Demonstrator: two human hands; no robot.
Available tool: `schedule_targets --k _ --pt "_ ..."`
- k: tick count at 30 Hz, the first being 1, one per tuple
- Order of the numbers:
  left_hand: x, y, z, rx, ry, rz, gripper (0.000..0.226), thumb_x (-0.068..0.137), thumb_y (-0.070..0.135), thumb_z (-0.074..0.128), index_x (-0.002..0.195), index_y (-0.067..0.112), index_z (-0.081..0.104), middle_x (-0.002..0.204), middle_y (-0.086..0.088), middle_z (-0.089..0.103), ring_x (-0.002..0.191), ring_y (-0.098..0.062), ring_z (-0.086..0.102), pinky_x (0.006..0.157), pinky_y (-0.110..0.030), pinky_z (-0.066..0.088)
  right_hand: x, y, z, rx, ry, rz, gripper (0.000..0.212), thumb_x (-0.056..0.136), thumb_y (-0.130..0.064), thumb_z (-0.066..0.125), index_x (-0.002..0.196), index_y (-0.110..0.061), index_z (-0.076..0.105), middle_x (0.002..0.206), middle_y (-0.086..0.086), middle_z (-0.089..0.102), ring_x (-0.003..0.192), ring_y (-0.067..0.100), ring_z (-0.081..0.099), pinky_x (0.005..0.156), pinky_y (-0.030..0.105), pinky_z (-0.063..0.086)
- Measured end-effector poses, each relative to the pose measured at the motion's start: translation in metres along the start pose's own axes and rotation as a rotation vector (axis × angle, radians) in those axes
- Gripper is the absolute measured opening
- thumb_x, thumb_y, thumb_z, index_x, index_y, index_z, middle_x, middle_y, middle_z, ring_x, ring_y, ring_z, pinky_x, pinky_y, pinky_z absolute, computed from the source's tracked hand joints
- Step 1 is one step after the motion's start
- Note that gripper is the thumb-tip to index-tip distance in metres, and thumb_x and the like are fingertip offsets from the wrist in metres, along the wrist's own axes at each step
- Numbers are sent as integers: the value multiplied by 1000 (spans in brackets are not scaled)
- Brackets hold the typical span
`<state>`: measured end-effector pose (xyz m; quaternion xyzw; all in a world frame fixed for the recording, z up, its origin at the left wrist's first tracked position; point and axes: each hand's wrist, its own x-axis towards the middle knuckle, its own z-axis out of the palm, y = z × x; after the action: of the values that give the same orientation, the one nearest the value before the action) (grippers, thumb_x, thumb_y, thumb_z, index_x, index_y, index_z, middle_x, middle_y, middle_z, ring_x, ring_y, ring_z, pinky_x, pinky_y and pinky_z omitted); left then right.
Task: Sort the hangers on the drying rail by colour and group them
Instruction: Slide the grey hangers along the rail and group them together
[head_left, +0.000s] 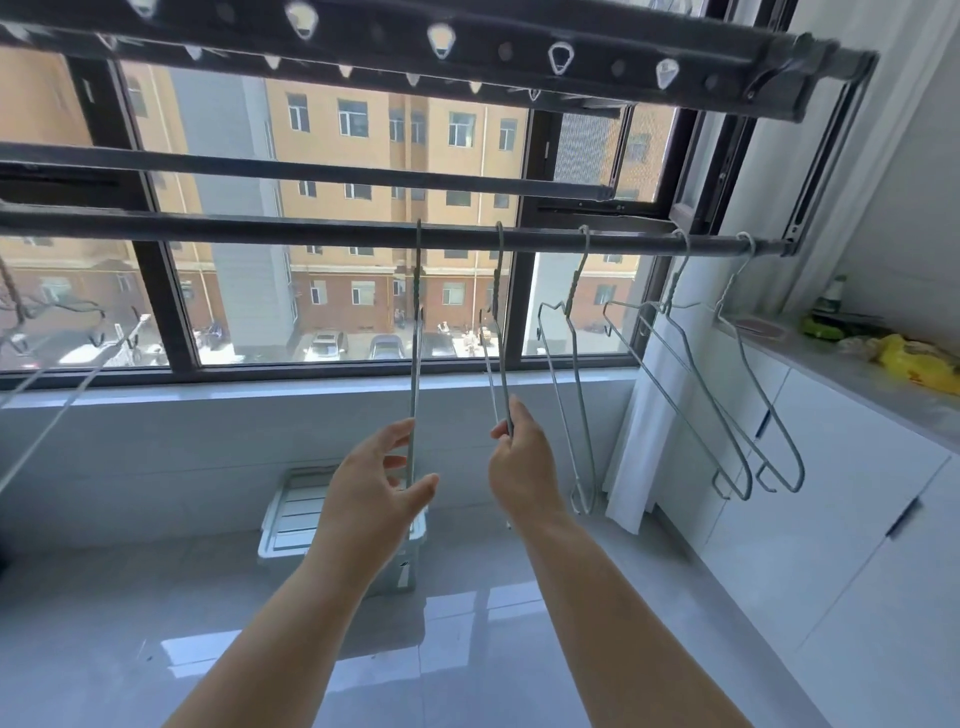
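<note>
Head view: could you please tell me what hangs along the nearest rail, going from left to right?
First hanger, by the left hand → second hanger, pinched by the right hand → third hanger → fourth hanger → fifth hanger, at the right end of the rail.

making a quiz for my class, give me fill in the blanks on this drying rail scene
1. The right hand pinches the ___ hanger from the rail's right end.
2. The bag on the counter is ___.
3. The white box sits on the ___.
Missing: fourth; yellow; floor
</note>
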<state>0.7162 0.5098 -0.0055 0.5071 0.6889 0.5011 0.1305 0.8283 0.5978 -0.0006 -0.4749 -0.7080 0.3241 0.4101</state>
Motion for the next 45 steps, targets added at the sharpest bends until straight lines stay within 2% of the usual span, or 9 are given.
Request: schedule_targets --k 4,10,14,18,22,26,38,42,45 --pt "0 13 3 82 144 98 58 75 18 71 129 23 48 125 0 48 117 -19 44 103 -33 36 3 3 -2 27 -18 4 48 91 3 27 137 -8 33 99 6 45 84 18 45 71 21 34" --pt "14 38 30 -28 13 164 55 76 16 70 127 15 50 120 -2 59 98 -12 56 87 -22 44 -5 2 -20 -15 -134 -39 54 95 -16 38 145 -14 19 128 7 42 109 18 49 90 23 37" --pt "23 45 55 24 -110 74 58 83 26 62 135 11 40 134 -8 52 118 -18 52 100 -28 39 2 9 -55 -201 136 -206 45 91 -12 44 135 -13 36 132 8 41 123 21 38 103 26 30" --pt "24 48 75 160 -192 -34 68 88 28 55 145 14 19 144 -12 40 131 -25 40 109 -37 33 25 34 -73 -235 52 54 53 91 -21 46 138 -9 24 137 14 34 126 28 34 105 36 29" --pt "22 49 84 43 -131 -66 58 90 8 50 142 13 25 132 -9 51 103 -21 55 98 -34 41 33 52 -64 -34 -42 138 44 95 -17 38 137 -7 31 103 7 57 97 27 56 90 38 43" --pt "23 49 91 -108 -90 -91 53 86 -5 49 137 9 38 115 -9 62 91 -28 63 92 -46 50 39 61 -68 39 151 66 29 95 -11 32 112 -1 52 64 -2 43 64 20 43 64 31 35" --pt "14 68 106 -380 -76 -156 45 92 6 46 136 4 36 114 -15 60 79 -20 61 77 -31 53 45 78 -99 7 145 32 24 93 -10 33 83 -5 53 61 4 43 58 21 39 59 31 32" --pt "11 68 109 -384 -91 -155 48 90 14 51 135 6 37 107 -10 60 81 -18 62 75 -28 54 36 71 -119 -114 19 35 34 96 -26 38 125 -11 48 115 6 54 107 21 53 87 25 36" --pt "9 68 111 -329 -109 -141 56 86 23 58 137 13 35 107 -3 60 89 -18 63 81 -31 53 35 69 -149 -303 313 -202 37 92 -23 48 125 -7 49 122 13 50 115 25 47 95 24 32"
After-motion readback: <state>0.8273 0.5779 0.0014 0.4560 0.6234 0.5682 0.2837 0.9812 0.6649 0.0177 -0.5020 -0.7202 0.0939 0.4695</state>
